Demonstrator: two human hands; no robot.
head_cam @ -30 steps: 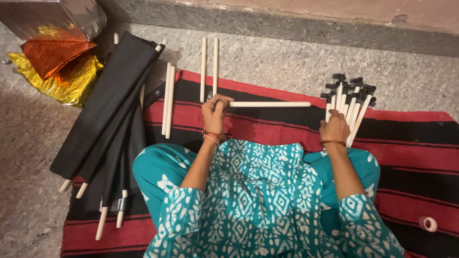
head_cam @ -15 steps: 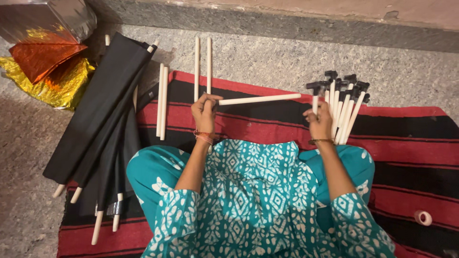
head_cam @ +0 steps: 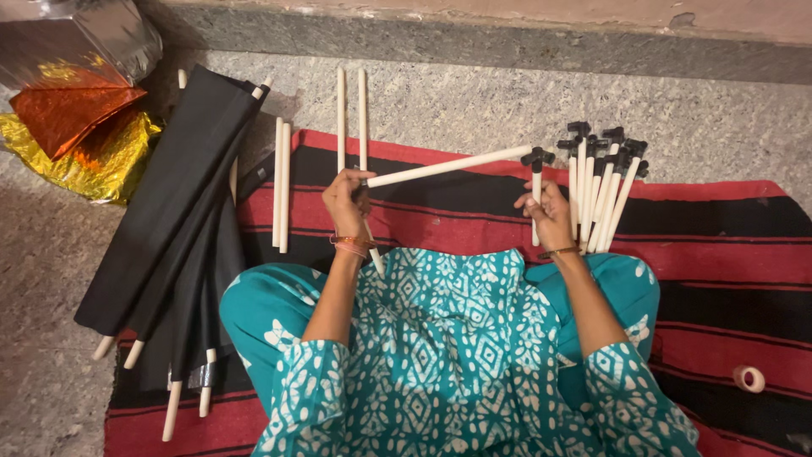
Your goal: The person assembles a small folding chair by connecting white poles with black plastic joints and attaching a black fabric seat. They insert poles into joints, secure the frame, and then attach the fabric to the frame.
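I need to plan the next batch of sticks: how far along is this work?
Done, it seems: a bunch of white sticks with black end pieces lies by the right hand. In hand: the left hand holds a plain white stick, the right a capped one. Left: four bare sticks on the mat. The black fabric rolls lie untouched.

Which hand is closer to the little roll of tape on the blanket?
The right hand. The roll of tape lies far off to its lower right on the striped blanket. The left hand, holding a white stick, is farther away, across the lap.
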